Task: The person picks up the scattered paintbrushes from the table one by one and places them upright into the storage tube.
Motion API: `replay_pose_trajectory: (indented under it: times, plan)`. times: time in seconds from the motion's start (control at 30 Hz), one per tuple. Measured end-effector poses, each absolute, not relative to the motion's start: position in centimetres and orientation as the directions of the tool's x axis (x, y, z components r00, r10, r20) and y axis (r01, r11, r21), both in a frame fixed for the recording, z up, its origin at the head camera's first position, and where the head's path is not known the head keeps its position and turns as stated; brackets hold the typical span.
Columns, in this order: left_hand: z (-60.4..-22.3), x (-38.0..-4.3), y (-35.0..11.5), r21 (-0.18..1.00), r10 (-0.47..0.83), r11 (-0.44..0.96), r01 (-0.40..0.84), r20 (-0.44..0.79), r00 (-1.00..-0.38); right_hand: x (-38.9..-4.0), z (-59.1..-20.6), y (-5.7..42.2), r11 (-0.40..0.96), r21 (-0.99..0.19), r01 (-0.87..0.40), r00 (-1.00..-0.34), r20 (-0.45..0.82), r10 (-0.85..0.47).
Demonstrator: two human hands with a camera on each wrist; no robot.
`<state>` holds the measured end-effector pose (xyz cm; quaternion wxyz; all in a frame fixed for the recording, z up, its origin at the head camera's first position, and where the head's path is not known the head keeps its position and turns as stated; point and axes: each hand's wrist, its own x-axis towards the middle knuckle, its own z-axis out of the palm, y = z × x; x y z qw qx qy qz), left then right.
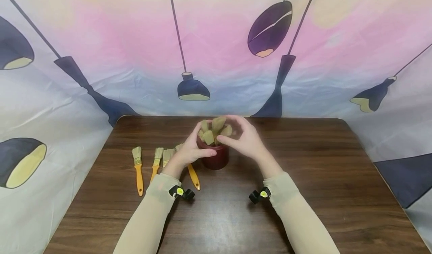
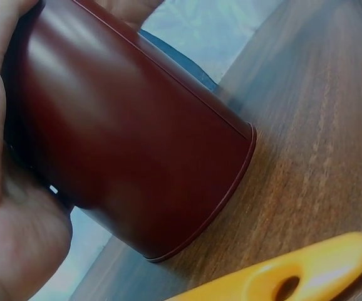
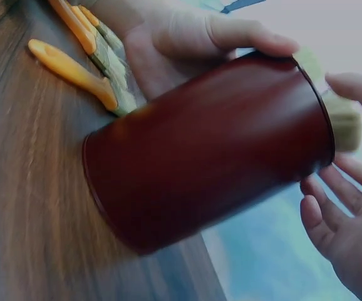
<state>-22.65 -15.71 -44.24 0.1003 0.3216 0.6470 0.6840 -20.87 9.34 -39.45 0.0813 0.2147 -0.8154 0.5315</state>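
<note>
A dark red cylindrical cup [image 1: 216, 159] stands on the table with several paintbrushes [image 1: 218, 124] in it, bristles up. My left hand [image 1: 189, 153] grips the cup from the left, its thumb lying along the front just under the rim. On the other side, my right hand [image 1: 249, 138] curves loosely about the bristles, thumb in front and blurred fingers behind. The right wrist view shows the right fingertips [image 3: 312, 188] close by the rim of the cup [image 3: 212, 150], thumb and fingers apart. The brush handles are hidden inside the cup.
Several loose paintbrushes with yellow handles lie left of the cup; the leftmost brush [image 1: 139, 177] is apart, and another brush [image 1: 194, 177] lies partly behind the left wrist. The brown wooden table [image 1: 320, 179] ends at a printed cloth backdrop [image 1: 216, 59].
</note>
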Motion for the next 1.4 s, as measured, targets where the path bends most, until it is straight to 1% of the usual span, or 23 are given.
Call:
replay_pose_trajectory:
  times: [0.1,0.23,0.5,0.73,0.8,0.93,1.07,1.23,1.4]
  plan:
    - [-44.1,-22.5,-15.6,0.954,0.545,-0.119,0.277,0.296,-0.785,-20.5,-40.0,10.5,0.304,-0.847,-0.436,-0.89,0.357,-0.283]
    - [-43.6,-22.2,-15.4,0.956,0.514,-0.037,0.292,0.269,-0.815,-20.1,-41.0,12.1,0.272,-0.86,-0.432,-0.89,0.356,-0.286]
    - [-43.1,-21.6,-14.1,0.954,0.44,0.069,0.291,0.233,-0.867,-19.6,-42.9,14.5,0.282,-0.857,-0.432,-0.89,0.354,-0.288]
    - [-43.2,-20.7,-11.3,0.949,0.373,0.093,0.301,0.247,-0.894,-19.2,-43.4,16.0,0.299,-0.845,-0.444,-0.884,0.359,-0.299]
    - [-43.3,-20.4,-10.8,0.951,0.365,0.106,0.29,0.234,-0.901,-19.1,-43.4,16.3,0.303,-0.846,-0.439,-0.887,0.355,-0.296]
    - [-43.0,-20.0,-10.2,0.959,0.378,0.082,0.27,0.221,-0.899,-18.9,-43.5,16.7,0.329,-0.843,-0.425,-0.896,0.34,-0.286]
    - [-42.9,-19.8,-10.0,0.96,0.401,0.033,0.279,0.243,-0.883,-18.7,-43.4,16.7,0.35,-0.845,-0.404,-0.907,0.319,-0.276]
    - [-42.8,-19.7,-9.8,0.955,0.414,0.047,0.294,0.249,-0.876,-18.7,-43.5,16.4,0.343,-0.853,-0.393,-0.911,0.309,-0.274]
    - [-42.8,-19.7,-9.7,0.947,0.429,0.081,0.311,0.248,-0.869,-18.7,-43.7,16.3,0.326,-0.855,-0.405,-0.906,0.327,-0.268]
